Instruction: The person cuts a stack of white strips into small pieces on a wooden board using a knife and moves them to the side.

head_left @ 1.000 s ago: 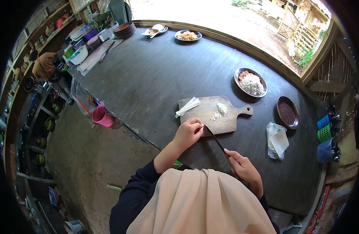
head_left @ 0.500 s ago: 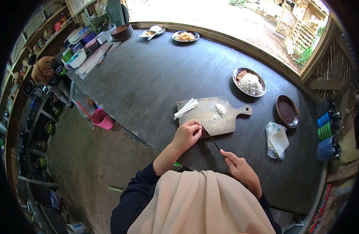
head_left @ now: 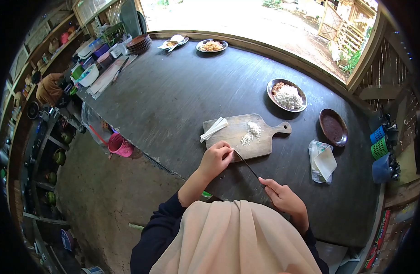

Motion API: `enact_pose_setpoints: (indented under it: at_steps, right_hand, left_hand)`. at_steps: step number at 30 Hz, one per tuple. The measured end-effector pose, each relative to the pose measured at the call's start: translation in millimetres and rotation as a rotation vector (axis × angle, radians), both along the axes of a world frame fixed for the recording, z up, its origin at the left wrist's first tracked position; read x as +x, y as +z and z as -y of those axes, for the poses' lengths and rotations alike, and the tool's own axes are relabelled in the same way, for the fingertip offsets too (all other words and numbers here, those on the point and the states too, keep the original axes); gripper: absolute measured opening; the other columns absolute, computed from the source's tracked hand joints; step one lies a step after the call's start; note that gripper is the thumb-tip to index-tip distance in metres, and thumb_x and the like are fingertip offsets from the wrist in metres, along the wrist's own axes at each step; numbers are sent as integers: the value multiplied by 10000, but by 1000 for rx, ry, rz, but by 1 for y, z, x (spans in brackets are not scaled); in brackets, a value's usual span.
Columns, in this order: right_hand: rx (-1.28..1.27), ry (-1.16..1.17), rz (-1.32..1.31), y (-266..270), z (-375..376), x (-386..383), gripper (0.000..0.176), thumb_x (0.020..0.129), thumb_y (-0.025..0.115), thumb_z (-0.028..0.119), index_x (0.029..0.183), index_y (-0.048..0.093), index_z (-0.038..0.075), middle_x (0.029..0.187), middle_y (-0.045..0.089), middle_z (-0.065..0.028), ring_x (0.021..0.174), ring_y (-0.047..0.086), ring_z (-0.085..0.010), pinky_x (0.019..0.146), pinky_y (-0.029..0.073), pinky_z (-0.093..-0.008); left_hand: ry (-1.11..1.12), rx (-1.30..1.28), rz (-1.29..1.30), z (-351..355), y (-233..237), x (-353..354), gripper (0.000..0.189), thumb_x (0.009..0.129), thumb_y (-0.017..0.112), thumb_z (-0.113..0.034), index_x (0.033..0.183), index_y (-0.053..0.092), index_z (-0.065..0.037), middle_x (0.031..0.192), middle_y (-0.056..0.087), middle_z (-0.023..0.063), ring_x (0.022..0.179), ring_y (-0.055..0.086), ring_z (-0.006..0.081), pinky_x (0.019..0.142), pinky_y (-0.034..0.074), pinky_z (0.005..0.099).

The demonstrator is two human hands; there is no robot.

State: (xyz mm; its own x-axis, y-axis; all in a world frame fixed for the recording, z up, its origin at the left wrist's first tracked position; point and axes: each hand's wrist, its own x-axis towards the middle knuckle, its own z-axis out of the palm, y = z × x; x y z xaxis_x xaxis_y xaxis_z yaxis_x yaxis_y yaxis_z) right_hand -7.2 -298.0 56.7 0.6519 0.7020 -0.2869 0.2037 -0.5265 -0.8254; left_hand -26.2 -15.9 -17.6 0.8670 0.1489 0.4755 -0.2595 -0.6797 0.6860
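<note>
A wooden cutting board [head_left: 260, 145] with a handle lies on the dark table [head_left: 173, 96]. My left hand [head_left: 216, 158] rests curled on its near corner, pressing on something I cannot make out. My right hand [head_left: 283, 197] grips the handle of a dark knife [head_left: 246, 164], whose tip reaches the board beside my left fingers. On the board lie a small pile of white shreds [head_left: 251, 130] and a few white strips [head_left: 213, 129] at its far left corner.
Beyond the board stands a bowl of white shreds [head_left: 287, 95]. A dark empty dish [head_left: 333, 126] and a folded plastic bag [head_left: 322, 161] lie to the right. Plates with food [head_left: 211, 45], stacked plates [head_left: 139, 43] and containers sit at the table's far end. A pink basket [head_left: 119, 144] stands below.
My right hand and the knife have shifted slightly; the knife tip stays by my left fingers. The view has tilted a little, sliding everything on the table leftward.
</note>
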Motion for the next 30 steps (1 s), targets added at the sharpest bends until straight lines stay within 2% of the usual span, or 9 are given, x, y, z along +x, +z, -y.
enact_pose_setpoints:
  at_steps: [3, 5, 6, 8, 11, 18, 20, 24, 30]
  right_hand:
    - [63, -23, 73, -9, -4, -4, 346, 1014, 518, 153, 1356, 559, 126, 634, 546, -112, 534, 513, -148, 582, 464, -311]
    - [143, -118, -35, -11, -6, -7, 350, 1018, 513, 147, 1365, 557, 125, 603, 508, -60, 513, 474, -103, 548, 445, -289]
    - [140, -115, -37, -12, -6, -7, 350, 1018, 513, 147, 1365, 557, 125, 603, 508, -60, 513, 474, -103, 548, 445, -289]
    - [176, -133, -93, -14, -3, -5, 352, 1020, 512, 143, 1369, 559, 123, 600, 496, -33, 516, 454, -67, 534, 429, -268]
    - [132, -72, -51, -14, -3, -6, 363, 1025, 490, 117, 1383, 551, 107, 646, 493, 21, 557, 438, -43, 528, 400, -233]
    - [121, -60, 18, -15, -6, -7, 360, 1022, 493, 124, 1375, 558, 97, 650, 489, 5, 565, 444, -53, 544, 411, -244]
    - [89, -86, -28, -14, -8, -7, 352, 1020, 511, 152, 1367, 564, 125, 635, 499, -76, 567, 447, -93, 577, 421, -267]
    - [136, -74, -41, -15, -12, -4, 358, 1022, 505, 152, 1377, 556, 133, 628, 501, -66, 551, 449, -90, 564, 425, -269]
    - [59, -59, -120, -6, -15, -3, 379, 1032, 482, 149, 1409, 519, 145, 620, 511, -24, 497, 441, -77, 519, 424, -269]
  left_hand:
    - [4, 3, -5, -1, 0, 0, 81, 830, 682, -77, 843, 681, 3, 912, 654, 106, 777, 652, 287, 702, 528, 366]
    - [2, -19, -5, -2, -3, 0, 78, 830, 686, -74, 851, 687, 1, 914, 658, 100, 763, 654, 279, 692, 529, 360]
    - [5, -21, -7, -2, -3, -1, 78, 830, 686, -74, 851, 687, 1, 914, 658, 100, 763, 654, 279, 692, 529, 360]
    - [-14, 13, 16, -4, -2, -2, 99, 856, 688, -60, 915, 704, 17, 932, 657, 81, 722, 662, 208, 657, 524, 299]
    - [-19, 11, 17, -5, -5, -2, 109, 856, 689, -64, 930, 711, 12, 946, 663, 81, 732, 665, 213, 664, 527, 302]
    - [-17, -2, 13, -5, -3, -2, 109, 853, 689, -68, 930, 713, 6, 959, 671, 81, 740, 670, 216, 669, 531, 304]
    - [-15, 9, 13, -5, -4, -2, 107, 850, 689, -66, 926, 710, 8, 957, 672, 80, 742, 670, 218, 670, 531, 305]
    - [-23, 25, 39, -6, -4, 0, 103, 849, 687, -62, 919, 706, 10, 959, 671, 82, 743, 670, 218, 671, 532, 305]
    - [-31, 11, 3, -5, -5, 0, 99, 850, 681, -58, 914, 703, 15, 959, 669, 88, 745, 668, 221, 675, 534, 307]
